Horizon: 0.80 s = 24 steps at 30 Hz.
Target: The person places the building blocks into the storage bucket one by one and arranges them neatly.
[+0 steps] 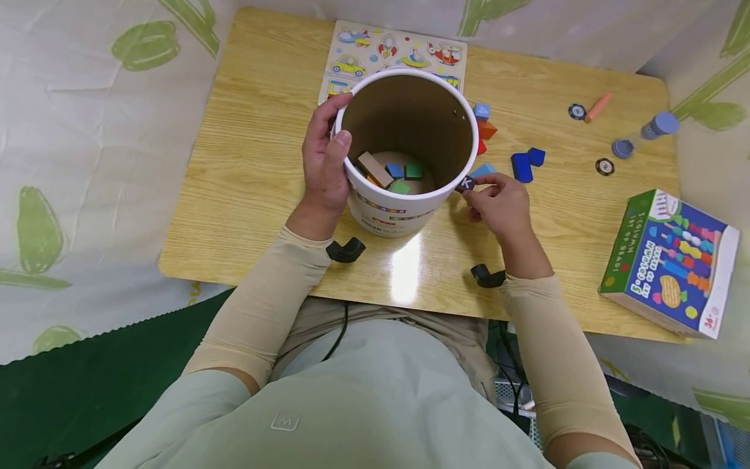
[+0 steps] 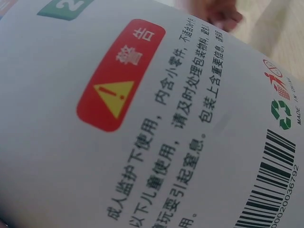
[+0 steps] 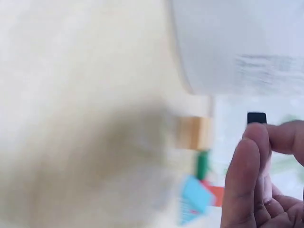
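A white bucket (image 1: 383, 220) stands on the table, its open top facing me. My left hand (image 1: 328, 159) grips its rim on the left, thumb curled over the edge. Inside lie a tan block (image 1: 375, 169), a blue block (image 1: 395, 170) and green blocks (image 1: 413, 170). Just outside the rim on the right, my right hand (image 1: 500, 205) pinches a small dark block (image 1: 466, 184) marked with a white K. The right wrist view shows that dark block (image 3: 256, 117) poking above the fingertips. Printed warning text on the bucket (image 2: 57, 156) fills the left wrist view.
Behind the bucket lies a vehicle picture board (image 1: 404, 49). Right of it are light blue, orange and red blocks (image 1: 486, 130) and dark blue blocks (image 1: 521, 167). Further right are round discs (image 1: 605, 167), an orange stick (image 1: 599, 107), a sand timer (image 1: 644, 135) and a bead-set box (image 1: 670, 260).
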{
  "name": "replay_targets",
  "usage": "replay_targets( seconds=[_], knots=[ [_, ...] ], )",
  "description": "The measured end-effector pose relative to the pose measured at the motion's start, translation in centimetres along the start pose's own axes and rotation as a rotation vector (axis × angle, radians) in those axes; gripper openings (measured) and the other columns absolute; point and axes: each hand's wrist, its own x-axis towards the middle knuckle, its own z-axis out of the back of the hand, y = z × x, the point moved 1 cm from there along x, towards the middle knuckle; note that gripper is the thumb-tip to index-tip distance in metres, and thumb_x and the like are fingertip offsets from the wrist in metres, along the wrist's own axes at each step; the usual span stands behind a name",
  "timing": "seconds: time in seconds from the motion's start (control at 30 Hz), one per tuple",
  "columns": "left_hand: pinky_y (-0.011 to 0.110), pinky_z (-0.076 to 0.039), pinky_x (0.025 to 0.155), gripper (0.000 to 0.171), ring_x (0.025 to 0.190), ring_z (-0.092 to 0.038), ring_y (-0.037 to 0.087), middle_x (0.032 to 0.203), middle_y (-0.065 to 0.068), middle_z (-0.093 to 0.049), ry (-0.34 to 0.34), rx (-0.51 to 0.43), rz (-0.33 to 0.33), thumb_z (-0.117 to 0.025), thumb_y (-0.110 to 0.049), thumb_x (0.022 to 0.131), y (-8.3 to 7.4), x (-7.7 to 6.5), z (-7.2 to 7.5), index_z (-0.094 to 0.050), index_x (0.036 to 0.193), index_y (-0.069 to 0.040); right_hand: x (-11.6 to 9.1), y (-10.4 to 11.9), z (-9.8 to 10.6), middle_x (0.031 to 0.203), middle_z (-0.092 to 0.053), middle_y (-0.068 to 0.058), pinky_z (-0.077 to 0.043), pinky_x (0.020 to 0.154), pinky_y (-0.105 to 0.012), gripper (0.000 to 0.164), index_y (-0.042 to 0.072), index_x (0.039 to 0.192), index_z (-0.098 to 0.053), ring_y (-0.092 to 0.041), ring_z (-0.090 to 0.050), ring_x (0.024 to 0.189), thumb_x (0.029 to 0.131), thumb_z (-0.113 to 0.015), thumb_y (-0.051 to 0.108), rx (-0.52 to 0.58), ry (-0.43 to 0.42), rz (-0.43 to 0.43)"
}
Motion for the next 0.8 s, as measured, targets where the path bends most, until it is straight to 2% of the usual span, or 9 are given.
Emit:
replay_targets(
  seconds=[0.2, 0.43, 0.5, 0.63, 0.8],
  knots=[
    [0.049, -0.039, 0.095, 0.052, 0.113, -0.034, 0.052, 0.124, 0.040, -0.035, -0.006, -0.010, -0.007, -0.037, -0.011, 0.080, 0.0, 0.1, 0.0, -0.037, 0.125, 0.014, -2.1, 3.7, 2.5, 0.077, -0.065, -0.010, -0.055, 0.057, -0.033, 0.043, 0.006, 0.115, -0.059, -0.024, -0.068, 0.059, 0.078, -0.076, 0.019, 0.076, 0.015, 0.082],
    [0.051, -0.038, 0.096, 0.052, 0.113, -0.034, 0.052, 0.125, 0.040, -0.036, 0.005, -0.008, -0.017, -0.036, -0.011, 0.080, 0.0, 0.1, -0.1, -0.035, 0.125, 0.015, -5.0, 8.2, 4.9, 0.070, -0.063, -0.013, -0.053, 0.051, -0.033, 0.037, -0.001, 0.110, -0.061, -0.023, -0.063, 0.049, 0.076, -0.076, 0.006, 0.328, 0.032, 0.237],
    [0.051, -0.038, 0.096, 0.052, 0.113, -0.034, 0.052, 0.124, 0.040, -0.036, 0.006, -0.010, -0.020, -0.037, -0.011, 0.080, 0.0, 0.1, -0.1, -0.036, 0.124, 0.015, -5.8, 9.4, 5.3, 0.070, -0.063, -0.015, -0.053, 0.050, -0.032, 0.035, -0.002, 0.109, -0.062, -0.023, -0.063, 0.048, 0.076, -0.074, 0.003, 0.367, 0.041, 0.299],
    [0.051, -0.039, 0.095, 0.052, 0.113, -0.034, 0.053, 0.123, 0.041, -0.036, 0.005, -0.013, -0.022, -0.037, -0.011, 0.080, 0.1, 0.0, -0.1, -0.036, 0.124, 0.015, -6.9, 11.4, 4.7, 0.069, -0.062, -0.017, -0.053, 0.049, -0.031, 0.031, -0.005, 0.107, -0.062, -0.024, -0.061, 0.047, 0.078, -0.070, -0.001, 0.409, 0.097, 0.374],
    [0.052, -0.038, 0.096, 0.052, 0.113, -0.034, 0.052, 0.124, 0.040, -0.036, 0.011, -0.015, -0.017, -0.037, -0.011, 0.080, 0.1, 0.0, 0.0, -0.035, 0.124, 0.016, -7.2, 12.6, 2.3, 0.067, -0.060, -0.017, -0.053, 0.047, -0.031, 0.029, -0.005, 0.104, -0.063, -0.025, -0.059, 0.045, 0.076, -0.071, -0.002, 0.397, 0.163, 0.395]
  ],
)
